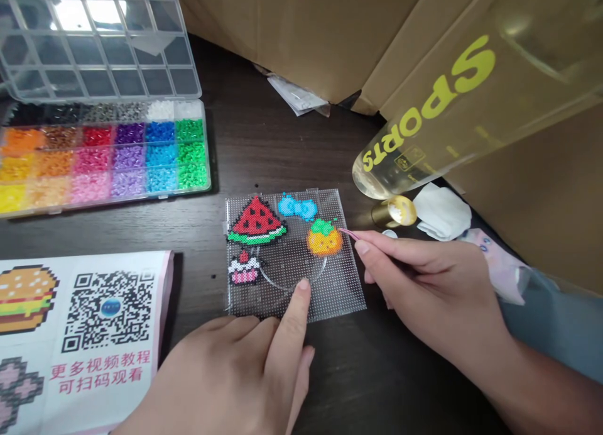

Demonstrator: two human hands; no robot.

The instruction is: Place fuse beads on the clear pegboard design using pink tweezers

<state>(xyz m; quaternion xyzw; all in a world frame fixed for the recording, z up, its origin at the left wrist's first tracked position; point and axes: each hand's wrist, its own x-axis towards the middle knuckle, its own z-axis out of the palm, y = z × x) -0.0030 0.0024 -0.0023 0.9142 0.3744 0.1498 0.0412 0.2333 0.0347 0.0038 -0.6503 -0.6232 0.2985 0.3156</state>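
Note:
A clear pegboard lies on the dark table and bears bead figures. These are a watermelon slice, a light-blue bow, a small cupcake and an orange fruit with green leaves. My left hand holds nothing; its index finger is stretched out with the tip on the board's lower part, the other fingers curled. Pinched in my right hand are pink tweezers, their tip at the right side of the orange fruit. Whether a bead sits in the tip is too small to tell.
A divided bead box with its lid raised stands at the back left. A printed pattern sheet lies front left. On the right are a large SPORTS bottle, a gold cap and white tissue. Cardboard stands behind.

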